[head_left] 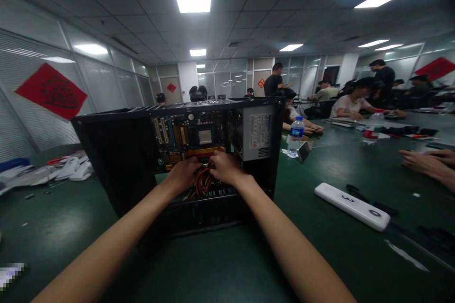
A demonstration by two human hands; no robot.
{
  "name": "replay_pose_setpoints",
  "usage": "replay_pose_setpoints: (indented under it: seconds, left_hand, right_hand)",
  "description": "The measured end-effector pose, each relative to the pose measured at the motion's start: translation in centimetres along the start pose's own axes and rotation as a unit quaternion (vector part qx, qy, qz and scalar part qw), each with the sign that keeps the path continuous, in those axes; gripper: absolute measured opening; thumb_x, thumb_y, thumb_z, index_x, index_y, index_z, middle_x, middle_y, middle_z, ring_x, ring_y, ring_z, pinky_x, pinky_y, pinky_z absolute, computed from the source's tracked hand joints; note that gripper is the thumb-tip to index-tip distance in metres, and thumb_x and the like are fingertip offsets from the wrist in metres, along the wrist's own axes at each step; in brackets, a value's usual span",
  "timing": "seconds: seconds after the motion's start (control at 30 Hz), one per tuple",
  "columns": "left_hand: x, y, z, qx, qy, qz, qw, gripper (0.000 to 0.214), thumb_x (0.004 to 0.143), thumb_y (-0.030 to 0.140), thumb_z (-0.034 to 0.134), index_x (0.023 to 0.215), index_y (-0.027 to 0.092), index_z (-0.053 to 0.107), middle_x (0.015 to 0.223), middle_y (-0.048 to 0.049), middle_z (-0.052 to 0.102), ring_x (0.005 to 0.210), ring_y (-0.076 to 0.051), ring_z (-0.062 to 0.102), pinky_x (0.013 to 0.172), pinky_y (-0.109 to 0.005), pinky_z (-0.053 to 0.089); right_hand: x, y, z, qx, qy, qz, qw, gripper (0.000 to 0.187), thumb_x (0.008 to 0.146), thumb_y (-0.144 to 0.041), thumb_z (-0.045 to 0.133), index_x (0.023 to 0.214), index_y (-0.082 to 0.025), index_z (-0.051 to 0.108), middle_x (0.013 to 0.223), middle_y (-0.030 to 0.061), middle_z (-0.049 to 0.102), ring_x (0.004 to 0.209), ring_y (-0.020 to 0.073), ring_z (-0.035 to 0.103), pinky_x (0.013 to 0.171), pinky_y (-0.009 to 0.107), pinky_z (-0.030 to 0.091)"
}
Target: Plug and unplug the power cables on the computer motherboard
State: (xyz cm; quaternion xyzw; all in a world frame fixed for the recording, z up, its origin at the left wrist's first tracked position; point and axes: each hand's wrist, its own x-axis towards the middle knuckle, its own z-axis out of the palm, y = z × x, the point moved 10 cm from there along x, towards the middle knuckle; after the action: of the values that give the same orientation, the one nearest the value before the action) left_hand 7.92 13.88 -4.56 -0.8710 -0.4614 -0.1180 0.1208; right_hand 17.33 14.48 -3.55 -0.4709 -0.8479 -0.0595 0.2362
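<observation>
An open black computer case [117, 161] stands on the green table with its inside facing me. Within it are a motherboard [177, 135] with several slots, and a silver power supply [258, 132] at the upper right. My left hand [183, 173] reaches in at the board's lower edge, fingers curled and closed. Close beside it, my right hand [227, 166] is also closed, at the right end of the orange slots [206, 151]. Whatever lies between the fingers is hidden or too small to name. Red and yellow cables [203, 182] bunch just below both hands.
To the right lie a white power strip [351, 206] and black cables [373, 201]. A water bottle [295, 135] stands beyond the case. Papers [71, 168] are piled at left. Another person's hands [430, 163] rest at the right edge; several people sit or stand farther back.
</observation>
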Motion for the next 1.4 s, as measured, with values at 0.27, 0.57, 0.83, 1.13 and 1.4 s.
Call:
replay_pose_setpoints:
  seconds: [0.27, 0.57, 0.83, 1.13, 1.4]
  left_hand:
    - [-0.1, 0.2, 0.0, 0.01, -0.007, -0.01, 1.0, 0.029, 0.09, 0.02, 0.054, 0.113, 0.024, 0.071, 0.104, -0.0076, 0.065, 0.089, -0.021, 0.066, 0.075, -0.029, 0.049]
    - [-0.3, 0.4, 0.1, 0.011, -0.014, -0.028, 0.999, 0.03, 0.091, 0.018, 0.052, 0.114, 0.024, 0.071, 0.103, -0.0083, 0.067, 0.09, -0.022, 0.067, 0.075, -0.03, 0.049]
    - [0.0, -0.8, 0.0, -0.051, 0.028, -0.051, 0.997, 0.028, 0.091, 0.018, 0.053, 0.112, 0.017, 0.072, 0.103, -0.0099, 0.071, 0.098, -0.024, 0.068, 0.085, -0.031, 0.05]
    - [-0.3, -2.4, -0.1, -0.17, 0.065, -0.108, 0.977, 0.022, 0.083, 0.015, 0.058, 0.101, 0.017, 0.072, 0.096, -0.0067, 0.077, 0.089, -0.021, 0.072, 0.078, -0.028, 0.053]
    - [-0.8, -3.2, 0.5, -0.312, 0.065, -0.134, 0.938, 0.022, 0.082, 0.028, 0.062, 0.099, 0.021, 0.074, 0.099, -0.004, 0.078, 0.093, -0.023, 0.073, 0.083, -0.032, 0.056]
  right_hand:
    - [0.1, 0.0, 0.2, -0.008, -0.019, 0.004, 1.0, 0.022, 0.084, -0.027, 0.059, 0.099, -0.018, 0.073, 0.11, 0.008, 0.066, 0.097, 0.0217, 0.063, 0.077, 0.029, 0.049]
    - [0.1, -0.1, 0.6, -0.01, -0.028, 0.004, 1.0, 0.023, 0.084, -0.026, 0.059, 0.099, -0.018, 0.072, 0.108, 0.0083, 0.066, 0.095, 0.021, 0.064, 0.077, 0.029, 0.049]
    - [0.1, -0.1, 0.6, -0.006, -0.035, 0.007, 0.999, 0.022, 0.083, -0.027, 0.06, 0.099, -0.018, 0.073, 0.109, 0.0089, 0.066, 0.097, 0.0218, 0.063, 0.079, 0.029, 0.049]
    - [0.1, 0.1, 0.7, 0.007, -0.027, 0.009, 1.0, 0.022, 0.082, -0.027, 0.059, 0.098, -0.019, 0.072, 0.106, 0.0076, 0.066, 0.098, 0.0224, 0.063, 0.077, 0.03, 0.048]
    - [0.1, 0.1, 0.9, 0.024, -0.034, 0.011, 0.999, 0.021, 0.083, -0.027, 0.06, 0.099, -0.02, 0.072, 0.108, 0.0066, 0.065, 0.099, 0.0205, 0.062, 0.079, 0.028, 0.046]
